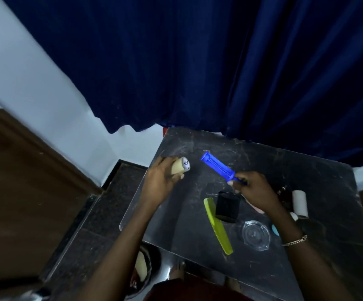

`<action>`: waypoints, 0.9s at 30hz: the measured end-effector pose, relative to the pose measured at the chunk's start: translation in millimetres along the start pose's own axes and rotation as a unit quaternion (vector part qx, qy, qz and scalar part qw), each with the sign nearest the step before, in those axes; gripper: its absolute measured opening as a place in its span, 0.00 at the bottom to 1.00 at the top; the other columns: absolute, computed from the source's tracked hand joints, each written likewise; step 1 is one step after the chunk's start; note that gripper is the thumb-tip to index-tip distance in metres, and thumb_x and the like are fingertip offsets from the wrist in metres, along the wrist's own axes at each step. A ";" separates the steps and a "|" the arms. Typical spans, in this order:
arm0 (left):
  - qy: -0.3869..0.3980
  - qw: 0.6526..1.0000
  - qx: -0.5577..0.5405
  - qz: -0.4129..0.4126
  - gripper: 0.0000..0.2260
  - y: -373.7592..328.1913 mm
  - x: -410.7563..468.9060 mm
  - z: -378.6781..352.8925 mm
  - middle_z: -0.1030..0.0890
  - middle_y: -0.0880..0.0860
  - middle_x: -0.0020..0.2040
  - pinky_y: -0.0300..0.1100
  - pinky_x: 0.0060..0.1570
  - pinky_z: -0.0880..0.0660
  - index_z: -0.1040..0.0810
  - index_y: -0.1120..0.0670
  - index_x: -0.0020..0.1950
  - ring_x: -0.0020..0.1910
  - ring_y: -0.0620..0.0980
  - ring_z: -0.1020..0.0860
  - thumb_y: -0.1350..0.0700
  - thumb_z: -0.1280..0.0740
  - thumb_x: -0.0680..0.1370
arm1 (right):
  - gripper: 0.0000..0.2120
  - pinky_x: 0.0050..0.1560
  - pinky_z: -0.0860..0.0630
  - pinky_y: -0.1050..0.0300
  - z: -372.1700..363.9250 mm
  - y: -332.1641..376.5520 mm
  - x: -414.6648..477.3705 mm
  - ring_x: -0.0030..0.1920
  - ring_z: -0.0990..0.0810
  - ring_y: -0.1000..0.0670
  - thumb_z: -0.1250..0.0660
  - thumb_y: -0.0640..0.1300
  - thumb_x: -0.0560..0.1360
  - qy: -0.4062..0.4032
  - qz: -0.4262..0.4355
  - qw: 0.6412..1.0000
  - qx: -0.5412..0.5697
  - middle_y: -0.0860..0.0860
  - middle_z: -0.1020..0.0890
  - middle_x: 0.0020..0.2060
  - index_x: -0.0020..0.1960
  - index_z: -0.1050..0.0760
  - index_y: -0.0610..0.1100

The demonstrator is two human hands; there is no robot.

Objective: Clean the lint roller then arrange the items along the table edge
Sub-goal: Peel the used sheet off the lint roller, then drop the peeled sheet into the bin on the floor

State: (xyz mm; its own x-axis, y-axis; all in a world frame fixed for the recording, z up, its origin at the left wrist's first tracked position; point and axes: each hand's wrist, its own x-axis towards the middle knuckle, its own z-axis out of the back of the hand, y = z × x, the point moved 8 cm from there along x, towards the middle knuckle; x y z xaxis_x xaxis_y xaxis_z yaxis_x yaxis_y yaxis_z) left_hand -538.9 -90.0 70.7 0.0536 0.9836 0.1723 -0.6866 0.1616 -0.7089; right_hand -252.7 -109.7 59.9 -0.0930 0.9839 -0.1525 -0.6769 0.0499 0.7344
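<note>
Gripping cylindrical paper roll [179, 168], left hand [162, 181]; right hand [255, 189] clasps ribbed blue plastic handle [219, 168].

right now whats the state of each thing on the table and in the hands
left hand: closed around the roll
roll: off the handle, held above the table
right hand: gripping the handle's end
blue lint roller handle: bare, no roll on it, tilted up
green comb: lying flat
black cup: standing upright
glass bowl: upright, empty
white roll: lying at the table's right side
</note>
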 end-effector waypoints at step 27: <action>-0.220 0.783 -0.385 0.437 0.13 251.8 -249.4 126.1 0.14 0.54 0.52 0.56 0.53 0.19 0.18 0.54 0.62 0.52 0.54 0.16 0.61 0.26 0.78 | 0.13 0.54 0.21 0.52 -361.6 156.9 6.1 0.54 0.17 0.40 0.41 0.37 0.83 0.370 -0.127 0.865 0.313 0.34 0.18 0.56 0.65 0.27 0.33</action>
State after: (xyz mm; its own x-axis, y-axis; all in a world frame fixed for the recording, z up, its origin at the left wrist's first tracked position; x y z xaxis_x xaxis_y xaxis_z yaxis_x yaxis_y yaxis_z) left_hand -816.6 -304.8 -64.5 -0.5637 0.6502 -0.5094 0.3283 -0.3895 -0.8605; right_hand -623.5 -157.9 -65.0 -0.5986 0.5594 -0.5733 -0.2383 0.5590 0.7942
